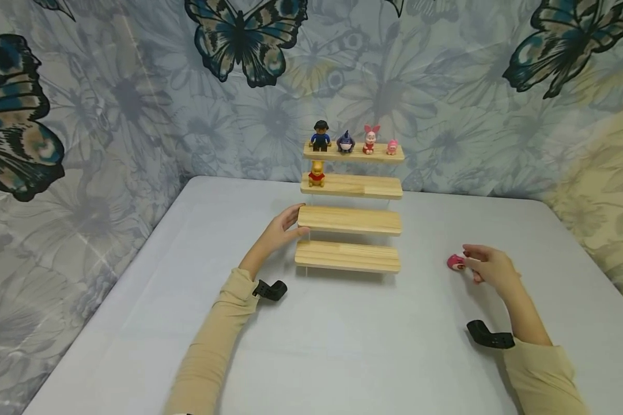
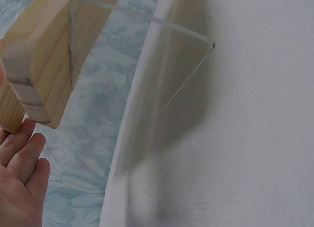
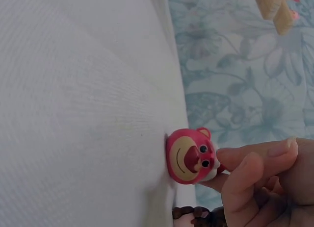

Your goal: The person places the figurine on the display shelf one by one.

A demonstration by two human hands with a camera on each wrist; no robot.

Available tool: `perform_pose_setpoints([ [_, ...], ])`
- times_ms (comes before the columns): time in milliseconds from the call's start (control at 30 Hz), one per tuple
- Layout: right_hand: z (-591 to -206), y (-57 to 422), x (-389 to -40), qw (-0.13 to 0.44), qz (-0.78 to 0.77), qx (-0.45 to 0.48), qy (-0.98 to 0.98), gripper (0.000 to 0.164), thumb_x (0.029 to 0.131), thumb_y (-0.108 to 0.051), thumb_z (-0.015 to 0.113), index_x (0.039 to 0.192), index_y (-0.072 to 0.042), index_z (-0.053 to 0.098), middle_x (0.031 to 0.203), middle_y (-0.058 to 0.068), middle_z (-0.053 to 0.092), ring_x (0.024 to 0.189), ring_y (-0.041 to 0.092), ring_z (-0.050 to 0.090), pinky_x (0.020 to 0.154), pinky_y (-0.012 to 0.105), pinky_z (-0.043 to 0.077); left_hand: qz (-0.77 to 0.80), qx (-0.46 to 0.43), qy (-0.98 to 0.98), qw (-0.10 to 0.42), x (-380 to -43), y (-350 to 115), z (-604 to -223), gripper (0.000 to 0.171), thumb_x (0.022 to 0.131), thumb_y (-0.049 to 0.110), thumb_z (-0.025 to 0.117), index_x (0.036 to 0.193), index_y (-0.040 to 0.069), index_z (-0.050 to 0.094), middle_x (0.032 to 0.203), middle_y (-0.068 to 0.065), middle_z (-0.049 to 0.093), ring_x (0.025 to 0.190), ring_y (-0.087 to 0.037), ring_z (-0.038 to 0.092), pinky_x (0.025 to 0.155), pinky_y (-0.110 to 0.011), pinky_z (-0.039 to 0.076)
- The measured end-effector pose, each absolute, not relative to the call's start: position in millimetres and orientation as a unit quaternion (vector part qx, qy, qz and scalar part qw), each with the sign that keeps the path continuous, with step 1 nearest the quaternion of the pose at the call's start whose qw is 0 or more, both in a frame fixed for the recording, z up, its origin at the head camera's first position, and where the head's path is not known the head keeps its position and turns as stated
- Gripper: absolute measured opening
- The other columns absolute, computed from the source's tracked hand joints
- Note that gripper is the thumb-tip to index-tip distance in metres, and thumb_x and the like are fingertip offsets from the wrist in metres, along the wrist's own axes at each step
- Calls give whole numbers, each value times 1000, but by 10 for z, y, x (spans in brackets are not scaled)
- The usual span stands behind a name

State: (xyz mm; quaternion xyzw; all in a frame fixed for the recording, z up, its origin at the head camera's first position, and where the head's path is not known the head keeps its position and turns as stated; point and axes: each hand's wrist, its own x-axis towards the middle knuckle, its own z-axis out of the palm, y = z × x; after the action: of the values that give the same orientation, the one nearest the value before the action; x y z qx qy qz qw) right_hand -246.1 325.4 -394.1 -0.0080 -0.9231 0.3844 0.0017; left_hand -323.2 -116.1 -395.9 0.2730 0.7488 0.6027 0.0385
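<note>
A tiered wooden display stand (image 1: 348, 221) is at the middle of the table. My left hand (image 1: 284, 226) holds the left end of its third board from the top, thumb by the front corner, fingers by the back one. The left wrist view shows those fingers (image 2: 25, 151) beside the wood. Off to the right, my right hand (image 1: 493, 268) pinches the top of a round pink bear toy (image 3: 184, 157) between thumb and finger; its smiling face and one ear show. Below that hand lies another small toy with brown on it (image 3: 198, 214), partly hidden.
On the top board stand a dark-haired toy figure (image 1: 320, 137), a blue-purple donkey (image 1: 345, 143), a pink piglet (image 1: 370, 140) and a small pink figure (image 1: 392, 147). A yellow bear in red (image 1: 316, 174) sits on the second board. Patterned fabric (image 1: 270, 124) hangs behind the white table (image 1: 342, 340).
</note>
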Motion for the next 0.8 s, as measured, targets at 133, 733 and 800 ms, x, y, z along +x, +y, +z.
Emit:
perform_pose_setpoints([
  [133,-3987,3253,-2476,-5,395,-9,-918,43,89,-9,52,123,16,41,70,13,57,46,9,49,95,55,21,605,279,745,31,-3271,-1174,-4014,65,87,14,62,138,-5,26,138,-18,32,127,-24,29,103,-27,24],
  [733,-4071,3216,-2465,-11,373,-28,-927,45,89,-13,56,121,15,43,100,27,57,47,9,51,90,45,38,607,274,745,44,-3094,-1193,-3803,61,87,3,58,136,-11,24,137,-27,28,127,-33,27,105,-32,22],
  [800,-4046,3234,-2454,-14,374,-31,-927,46,89,-14,56,122,15,42,102,29,56,47,8,51,74,39,44,610,278,741,41,-3150,-1172,-3858,61,87,3,58,136,-9,24,138,-26,27,127,-32,26,105,-31,22],
])
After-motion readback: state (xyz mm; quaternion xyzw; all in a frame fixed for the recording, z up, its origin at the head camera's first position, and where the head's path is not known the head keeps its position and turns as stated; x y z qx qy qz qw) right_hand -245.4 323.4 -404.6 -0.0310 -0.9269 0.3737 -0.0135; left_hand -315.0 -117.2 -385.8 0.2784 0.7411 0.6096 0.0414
